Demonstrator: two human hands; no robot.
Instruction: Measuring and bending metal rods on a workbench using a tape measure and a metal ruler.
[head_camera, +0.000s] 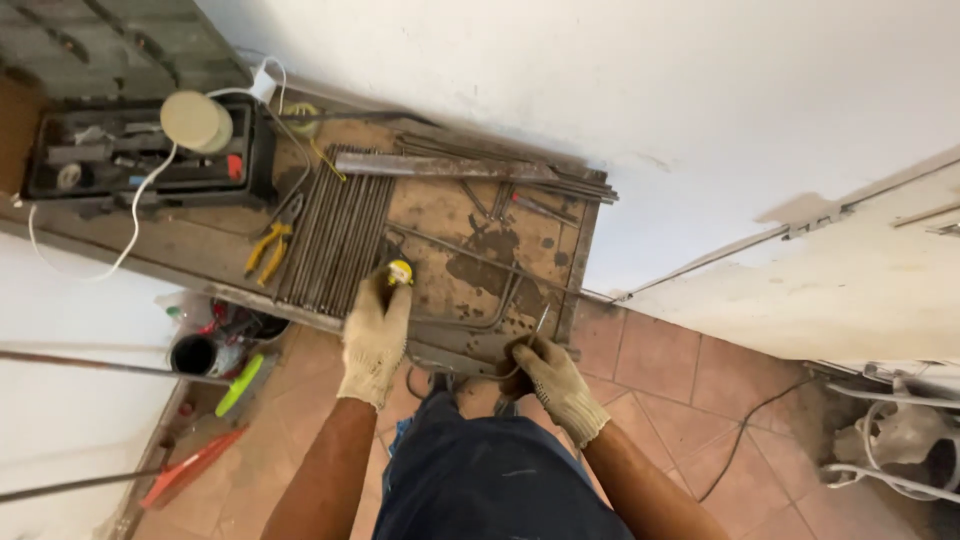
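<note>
left hand: gloved, fingers curled round a yellow-tipped tool, pressed on the workbench beside the rods
right hand: gloved, closed in a grip on the near end of a bent steel rod at the bench's near edge
bent steel rod: lies on the rusty benchtop, running left from the right hand
straight rods: bundle lying side by side, left of the tool
pliers: yellow handles, left of the bundle
toolbox: open, far left
floor tiles: terracotta, right of the bench
</note>
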